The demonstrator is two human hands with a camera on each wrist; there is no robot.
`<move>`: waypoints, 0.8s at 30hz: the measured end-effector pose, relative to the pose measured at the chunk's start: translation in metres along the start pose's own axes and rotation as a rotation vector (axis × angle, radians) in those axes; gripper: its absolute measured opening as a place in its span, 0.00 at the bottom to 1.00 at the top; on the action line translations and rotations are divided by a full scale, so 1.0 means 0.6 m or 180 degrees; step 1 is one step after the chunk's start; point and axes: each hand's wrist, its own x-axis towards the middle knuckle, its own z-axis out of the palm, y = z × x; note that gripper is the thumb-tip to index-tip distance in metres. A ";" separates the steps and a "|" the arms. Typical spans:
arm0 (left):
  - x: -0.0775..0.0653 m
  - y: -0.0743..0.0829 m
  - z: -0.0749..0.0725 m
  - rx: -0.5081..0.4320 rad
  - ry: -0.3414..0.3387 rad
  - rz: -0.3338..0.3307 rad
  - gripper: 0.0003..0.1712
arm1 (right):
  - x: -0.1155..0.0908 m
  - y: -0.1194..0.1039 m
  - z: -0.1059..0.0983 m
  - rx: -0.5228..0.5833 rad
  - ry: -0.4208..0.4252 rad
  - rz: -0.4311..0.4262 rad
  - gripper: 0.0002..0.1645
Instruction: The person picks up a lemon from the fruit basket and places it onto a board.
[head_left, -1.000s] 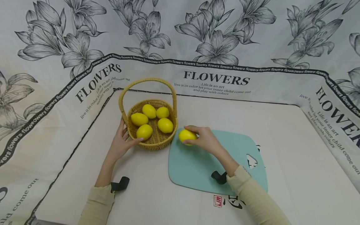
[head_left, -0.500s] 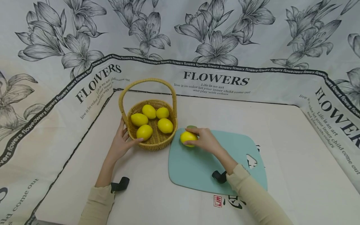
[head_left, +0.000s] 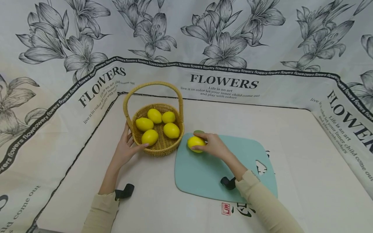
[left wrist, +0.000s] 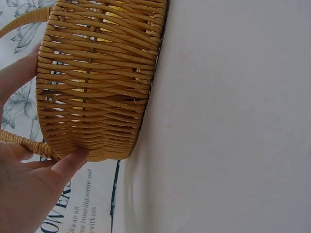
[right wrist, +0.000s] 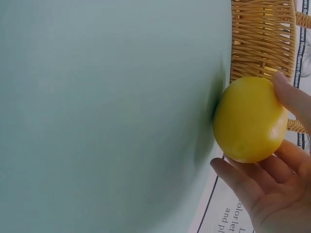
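Note:
A yellow wicker basket (head_left: 161, 150) with a tall arched handle stands left of centre, several lemons (head_left: 171, 130) lying inside. My left hand (head_left: 125, 150) holds it by the near left side, thumb over the rim and fingers along the outer wall. In the left wrist view, the weave of the basket (left wrist: 97, 87) sits between thumb and fingers. My right hand (head_left: 214, 145) pinches another lemon (head_left: 194, 143) between thumb and fingers, close over the far left corner of a light blue cutting board (head_left: 201, 174). That lemon (right wrist: 250, 119) casts a shadow on the board in the right wrist view.
The board's left edge lies right beside the basket. A small green patch (head_left: 199, 131) shows behind my right fingers, mostly hidden. White cloth with printed flowers and lettering covers the table (head_left: 151, 204) and rises as walls around it. Black straps (head_left: 125, 191) hang at both wrists.
My right hand has shifted slightly right and toward me with the lemon, a little farther from the basket. More of the green patch shows. The left hand and basket stay put.

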 end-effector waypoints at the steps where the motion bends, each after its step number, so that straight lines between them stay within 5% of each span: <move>1: 0.000 0.000 0.000 0.0006 0.0001 -0.0005 0.64 | 0.000 0.000 -0.001 0.0037 -0.0027 0.0034 0.39; 24: -0.002 0.000 0.001 -0.0041 -0.0006 -0.0013 0.64 | -0.005 -0.009 0.003 -0.0031 -0.0124 0.0142 0.43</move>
